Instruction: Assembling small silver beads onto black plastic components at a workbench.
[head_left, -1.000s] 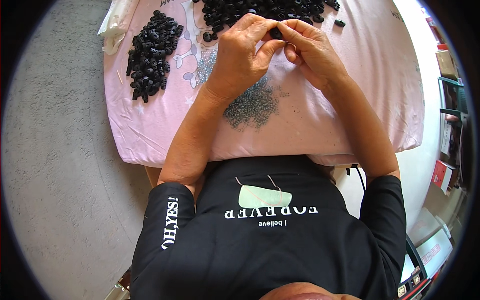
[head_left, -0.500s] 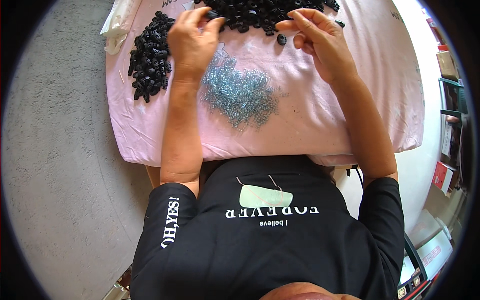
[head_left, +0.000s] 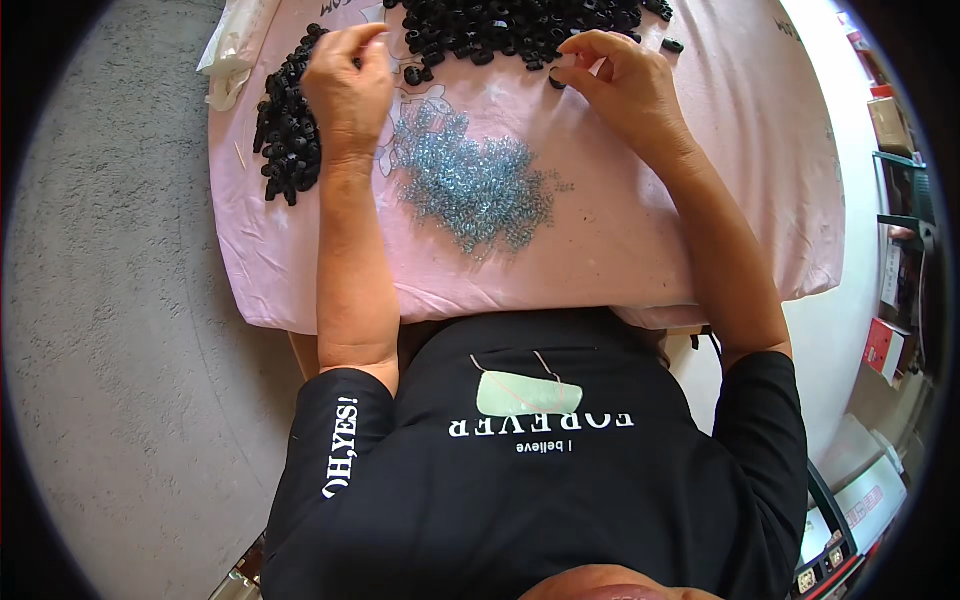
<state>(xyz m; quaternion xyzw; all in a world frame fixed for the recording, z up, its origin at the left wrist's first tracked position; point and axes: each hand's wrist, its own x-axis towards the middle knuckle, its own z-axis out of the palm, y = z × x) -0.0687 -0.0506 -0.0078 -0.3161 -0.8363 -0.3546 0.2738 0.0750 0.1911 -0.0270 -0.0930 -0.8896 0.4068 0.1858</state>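
Over the right edge of the left-hand pile of small black plastic parts point(head_left: 290, 150) is my left hand point(head_left: 350, 95). Its fingers are bent, with thumb and forefinger tips apart and no part visible between them. At the near edge of the large far heap of black plastic parts point(head_left: 500, 35), my right hand point(head_left: 628, 95) has thumb and forefinger curved apart. The thumb tip reaches a single small black plastic part point(head_left: 557, 84); whether it touches is too small to tell. Between my forearms lies a loose pile of small silvery coil springs point(head_left: 475, 190).
A pink patterned cloth point(head_left: 600, 250) covers the table. White plastic bags point(head_left: 232, 55) hang at its far left corner, and a thin stick point(head_left: 240, 155) lies near the left edge. One black part point(head_left: 672, 46) sits apart at the far right. Shelving with boxes point(head_left: 887, 350) stands to the right.
My left hand has moved left from the far heap to the left pile; the black part in its fingers no longer shows. My right thumb has come down to the single black part.
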